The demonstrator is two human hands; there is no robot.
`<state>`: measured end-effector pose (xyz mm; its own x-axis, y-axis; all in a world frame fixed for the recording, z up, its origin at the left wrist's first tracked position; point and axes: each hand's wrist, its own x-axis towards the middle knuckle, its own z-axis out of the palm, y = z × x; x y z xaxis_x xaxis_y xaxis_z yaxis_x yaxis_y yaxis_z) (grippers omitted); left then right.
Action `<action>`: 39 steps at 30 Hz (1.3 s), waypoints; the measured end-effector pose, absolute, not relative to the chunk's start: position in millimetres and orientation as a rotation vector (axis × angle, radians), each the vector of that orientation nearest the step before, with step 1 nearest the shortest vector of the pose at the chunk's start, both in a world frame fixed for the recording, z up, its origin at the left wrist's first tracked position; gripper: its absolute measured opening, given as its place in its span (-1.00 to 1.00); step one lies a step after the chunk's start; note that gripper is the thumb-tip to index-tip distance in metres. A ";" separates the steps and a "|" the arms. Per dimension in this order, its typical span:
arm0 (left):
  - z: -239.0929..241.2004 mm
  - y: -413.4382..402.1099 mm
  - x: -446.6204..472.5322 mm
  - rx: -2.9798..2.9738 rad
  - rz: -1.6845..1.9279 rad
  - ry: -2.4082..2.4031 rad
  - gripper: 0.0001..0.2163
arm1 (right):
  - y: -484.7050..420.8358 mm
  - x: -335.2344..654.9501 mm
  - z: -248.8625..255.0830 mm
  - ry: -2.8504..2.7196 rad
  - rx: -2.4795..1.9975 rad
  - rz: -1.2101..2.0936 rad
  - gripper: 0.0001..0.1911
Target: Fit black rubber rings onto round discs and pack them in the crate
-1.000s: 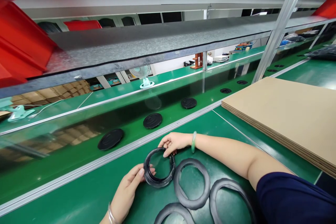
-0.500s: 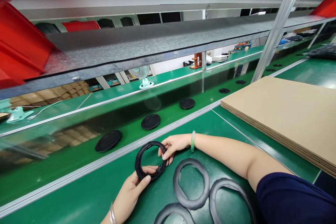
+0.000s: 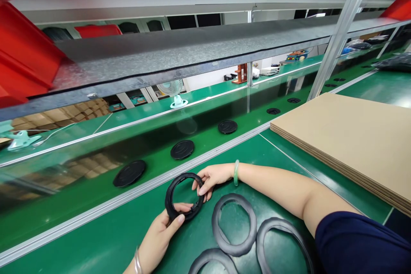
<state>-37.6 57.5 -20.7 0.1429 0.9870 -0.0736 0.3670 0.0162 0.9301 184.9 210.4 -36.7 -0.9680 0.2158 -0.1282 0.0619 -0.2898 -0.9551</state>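
A black plastic ring (image 3: 173, 186) is held tilted just above the green bench, near the metal rail. My left hand (image 3: 160, 233) grips its lower edge, thumb and fingers closed on the rim. My right hand (image 3: 210, 178), with a green bangle at the wrist, pinches the ring's right side. Three more black rings lie flat beside it: one (image 3: 234, 229) just right of the held ring, one (image 3: 282, 244) further right, and one (image 3: 212, 263) at the bottom edge of the view.
Several black round discs (image 3: 129, 173) ride on the conveyor belt (image 3: 96, 188) beyond the rail. A stack of brown cardboard sheets (image 3: 353, 141) lies at the right. A grey shelf (image 3: 160, 60) with red bins (image 3: 25, 55) hangs overhead. A slanted metal post (image 3: 340, 34) stands at right.
Both hands lifted the ring off the bench and shifted it left, tilting it up; over the last half second it stays put. The discs on the belt drift left.
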 end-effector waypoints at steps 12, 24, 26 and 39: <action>-22.7 56.9 -40.6 1.520 0.851 1.344 -0.58 | 212.2 185.5 -38.5 -1.840 -0.359 2.412 -0.27; -23.4 56.1 -39.2 1.501 0.869 1.328 -0.58 | 210.5 186.1 -37.2 -1.875 -0.393 2.395 -0.26; -25.2 56.9 -41.0 1.517 0.857 1.319 -0.58 | 211.5 185.9 -38.1 -1.875 -0.397 2.386 -0.25; -14.5 47.1 -13.6 1.418 0.938 1.233 -0.63 | 194.6 211.6 -24.8 -2.310 -0.692 1.887 -0.40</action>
<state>-13.6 47.1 -14.5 0.1808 0.9821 -0.0529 0.2114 0.0137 0.9773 211.6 194.6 -24.8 -0.8948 0.3894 -0.2183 0.2916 0.1396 -0.9463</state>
